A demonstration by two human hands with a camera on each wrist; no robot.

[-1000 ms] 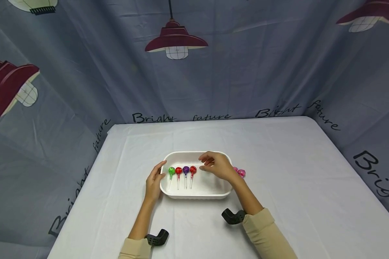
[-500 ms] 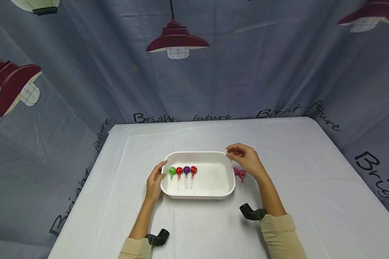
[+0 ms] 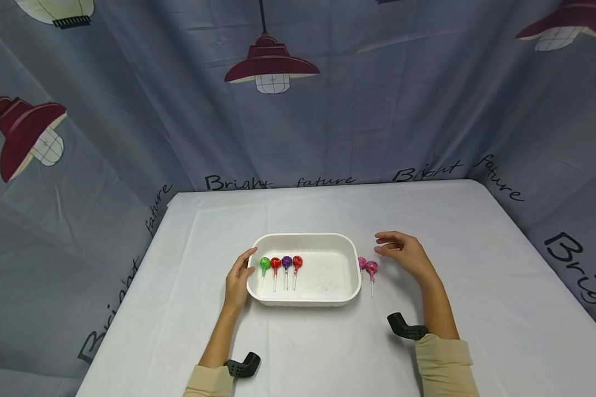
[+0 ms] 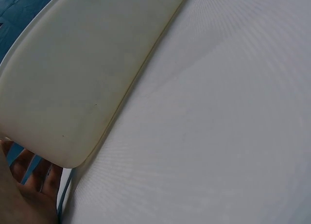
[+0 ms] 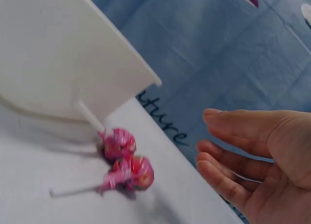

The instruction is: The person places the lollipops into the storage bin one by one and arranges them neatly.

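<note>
A white plastic tray [image 3: 323,275] stands on the table. My left hand [image 3: 236,284] holds its left end, thumb and fingertips at the rim; in the left wrist view the fingers [image 4: 50,180] lie by the tray's end wall. Inside the tray, a green lollipop [image 3: 265,263], a red lollipop [image 3: 275,263], a purple lollipop [image 3: 287,262] and another red lollipop [image 3: 297,261] lie in a row. Two pink lollipops [image 5: 119,142] [image 5: 138,173] lie beside the tray's right end. Above and right of them, my right hand [image 3: 406,253] hangs with bent, parted fingers, holding nothing.
A white cloth [image 3: 303,347] covers the table. Grey-blue curtains [image 3: 377,110] printed with lamps and writing hang behind and at the sides. A black device sits on each wrist.
My right hand has moved right, from over the tray past its right rim, uncovering the pink lollipops. The left hand and the lollipops in the tray have stayed put.
</note>
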